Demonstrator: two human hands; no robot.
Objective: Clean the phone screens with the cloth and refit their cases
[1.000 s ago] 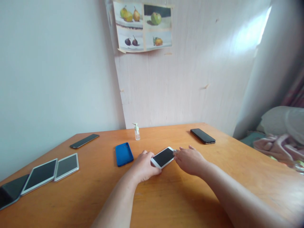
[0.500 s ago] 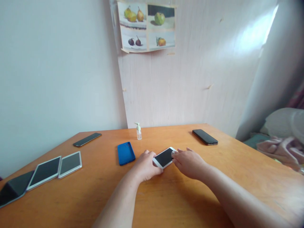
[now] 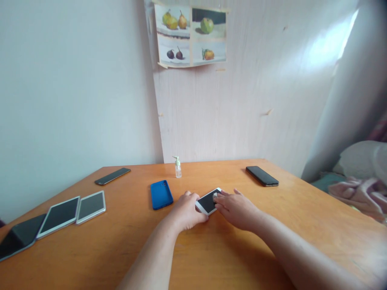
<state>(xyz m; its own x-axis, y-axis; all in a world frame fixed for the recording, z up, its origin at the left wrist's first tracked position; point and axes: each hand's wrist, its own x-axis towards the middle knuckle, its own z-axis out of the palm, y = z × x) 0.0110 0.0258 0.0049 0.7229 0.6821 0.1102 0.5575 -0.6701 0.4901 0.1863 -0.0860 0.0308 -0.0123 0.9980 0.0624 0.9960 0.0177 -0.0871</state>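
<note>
A white phone point(image 3: 207, 203) with a dark screen lies face up and slanted on the wooden table. My left hand point(image 3: 188, 210) grips its near left end between thumb and fingers. Under the fingertips of my right hand point(image 3: 237, 206), a small white wad point(image 3: 215, 195), maybe tissue, is pressed on the screen toward the phone's far end. The palm hides part of the phone's right edge. To the left of my hands lies a blue phone case point(image 3: 161, 195), and behind it stands a clear pump bottle point(image 3: 178, 168).
A black phone point(image 3: 262, 176) lies at the right back of the table point(image 3: 193, 257), and a dark phone point(image 3: 113, 176) at the left back. Along the left side are a white-edged device point(image 3: 91, 206), a white tablet point(image 3: 59, 217) and a dark tablet point(image 3: 22, 235).
My right hand has slid a little left along the screen with the white wad. My left hand stays on the phone. The whole view has shifted slightly.
</note>
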